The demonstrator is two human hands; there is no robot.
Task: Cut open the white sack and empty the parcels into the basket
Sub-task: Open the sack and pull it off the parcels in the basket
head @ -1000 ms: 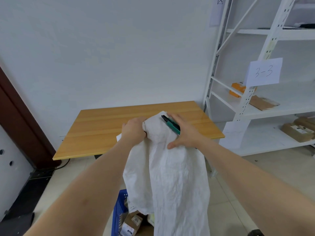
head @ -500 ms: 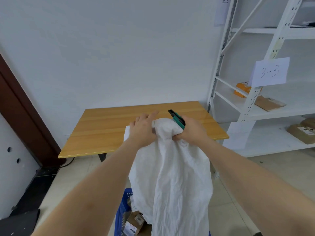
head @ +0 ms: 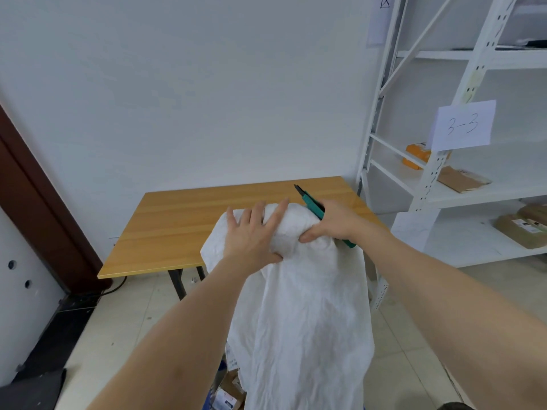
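A limp white woven sack (head: 302, 315) hangs in front of me, its top bunched at the near edge of the wooden table (head: 183, 229). My left hand (head: 251, 235) lies spread on the sack's top left, thumb pinching a fold. My right hand (head: 331, 223) grips the sack's top right and also holds a green utility knife (head: 313, 204), blade pointing up and away. Below the sack, brown labelled parcels (head: 229, 392) show at the bottom edge. The basket is almost wholly hidden behind the sack.
White metal shelving (head: 429, 179) stands at the right, with a "3-3" paper sign (head: 463, 125) and cardboard parcels (head: 524, 229) on its shelves. A dark brown door frame (head: 32, 208) runs along the left. Pale tiled floor lies below.
My left hand has gone from a closed grip to spread fingers on the sack. The sack's top has risen and shifted right, and the knife in my right hand has moved with it.
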